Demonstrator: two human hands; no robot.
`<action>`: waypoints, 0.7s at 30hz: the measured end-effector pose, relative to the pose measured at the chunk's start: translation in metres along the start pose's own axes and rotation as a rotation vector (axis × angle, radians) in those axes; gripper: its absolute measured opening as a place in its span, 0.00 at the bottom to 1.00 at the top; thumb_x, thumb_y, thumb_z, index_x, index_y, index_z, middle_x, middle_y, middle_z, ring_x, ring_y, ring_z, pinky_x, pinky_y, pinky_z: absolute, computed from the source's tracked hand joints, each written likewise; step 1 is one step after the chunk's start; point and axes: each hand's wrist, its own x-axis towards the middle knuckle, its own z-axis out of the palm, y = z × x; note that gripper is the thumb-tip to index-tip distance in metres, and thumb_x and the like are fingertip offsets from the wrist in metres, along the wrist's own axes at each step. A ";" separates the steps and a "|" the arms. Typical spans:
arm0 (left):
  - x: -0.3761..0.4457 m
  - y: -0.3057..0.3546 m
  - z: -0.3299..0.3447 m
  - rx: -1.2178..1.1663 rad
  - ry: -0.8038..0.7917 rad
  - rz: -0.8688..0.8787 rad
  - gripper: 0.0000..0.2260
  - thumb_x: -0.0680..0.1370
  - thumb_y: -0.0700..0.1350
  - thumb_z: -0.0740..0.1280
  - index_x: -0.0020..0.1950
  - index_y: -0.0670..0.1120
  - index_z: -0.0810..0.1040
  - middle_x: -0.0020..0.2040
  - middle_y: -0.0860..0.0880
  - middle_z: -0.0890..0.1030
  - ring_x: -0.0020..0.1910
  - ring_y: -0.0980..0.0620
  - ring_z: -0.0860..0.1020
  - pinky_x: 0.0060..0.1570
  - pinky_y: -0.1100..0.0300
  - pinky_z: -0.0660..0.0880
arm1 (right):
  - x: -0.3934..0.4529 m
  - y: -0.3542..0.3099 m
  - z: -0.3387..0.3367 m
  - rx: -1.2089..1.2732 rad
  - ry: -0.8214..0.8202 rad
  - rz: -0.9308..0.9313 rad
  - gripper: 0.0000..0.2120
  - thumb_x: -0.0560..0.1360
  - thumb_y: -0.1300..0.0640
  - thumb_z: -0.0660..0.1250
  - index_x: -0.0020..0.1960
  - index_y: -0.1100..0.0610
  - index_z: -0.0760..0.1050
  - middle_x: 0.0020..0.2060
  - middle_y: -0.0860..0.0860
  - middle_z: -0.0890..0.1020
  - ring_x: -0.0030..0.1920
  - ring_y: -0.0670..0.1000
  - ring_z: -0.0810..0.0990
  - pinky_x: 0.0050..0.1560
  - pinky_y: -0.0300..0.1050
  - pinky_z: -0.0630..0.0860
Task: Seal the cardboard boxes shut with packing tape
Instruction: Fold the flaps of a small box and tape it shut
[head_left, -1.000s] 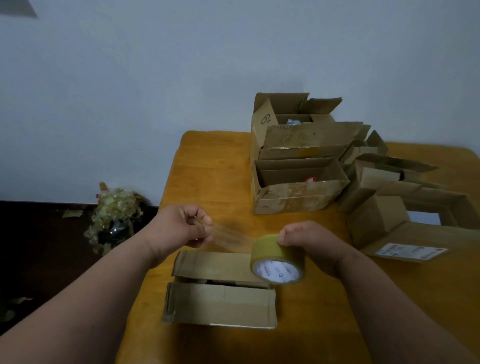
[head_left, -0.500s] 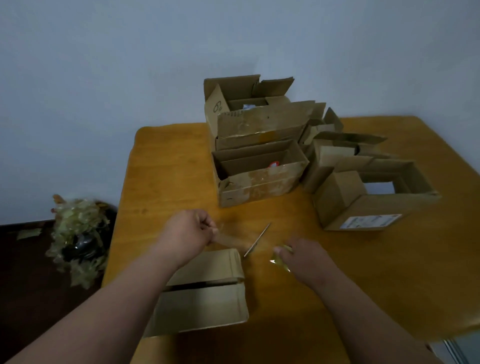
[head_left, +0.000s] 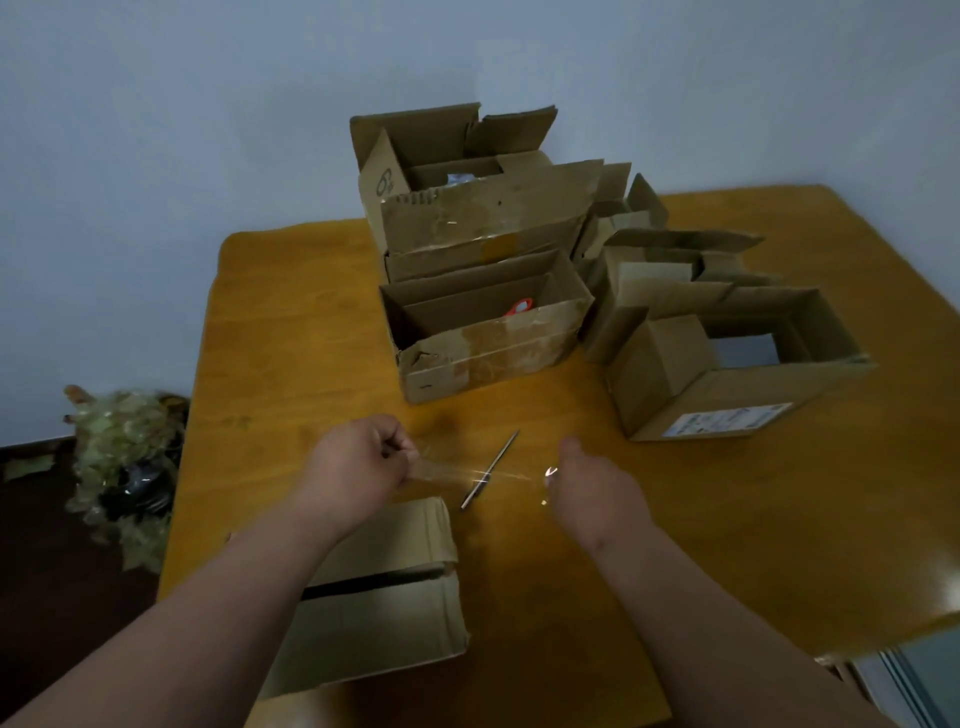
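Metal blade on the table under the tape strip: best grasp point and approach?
Probably grip the near end of the blade, which pokes out below the tape strip, coming from above on the near side. It lies flat and slanted on the table, so pinch across its narrow width. Which end is the handle is unclear.

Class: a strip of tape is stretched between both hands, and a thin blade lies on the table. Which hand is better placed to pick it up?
Right hand: it sits beside the blade, while the left hand pinches the tape strip end.
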 end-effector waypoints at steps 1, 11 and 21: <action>0.002 -0.002 0.001 -0.014 0.020 -0.013 0.08 0.77 0.41 0.69 0.38 0.50 0.79 0.35 0.51 0.83 0.39 0.51 0.82 0.44 0.52 0.79 | 0.003 -0.001 0.002 -0.039 0.052 -0.028 0.08 0.81 0.54 0.59 0.59 0.53 0.65 0.36 0.49 0.75 0.37 0.51 0.75 0.38 0.47 0.72; 0.022 -0.024 0.012 -0.003 -0.001 -0.098 0.09 0.77 0.43 0.68 0.37 0.51 0.79 0.35 0.52 0.83 0.39 0.49 0.81 0.42 0.53 0.77 | 0.016 0.005 0.016 -0.155 0.195 -0.209 0.10 0.75 0.53 0.60 0.55 0.49 0.64 0.46 0.48 0.78 0.52 0.52 0.76 0.56 0.53 0.68; 0.028 -0.028 0.020 0.053 -0.076 -0.061 0.08 0.78 0.46 0.68 0.39 0.53 0.80 0.35 0.57 0.82 0.39 0.57 0.80 0.41 0.58 0.77 | 0.002 0.010 0.060 -0.050 0.125 -0.116 0.13 0.81 0.44 0.54 0.60 0.45 0.74 0.60 0.51 0.72 0.59 0.53 0.74 0.61 0.54 0.70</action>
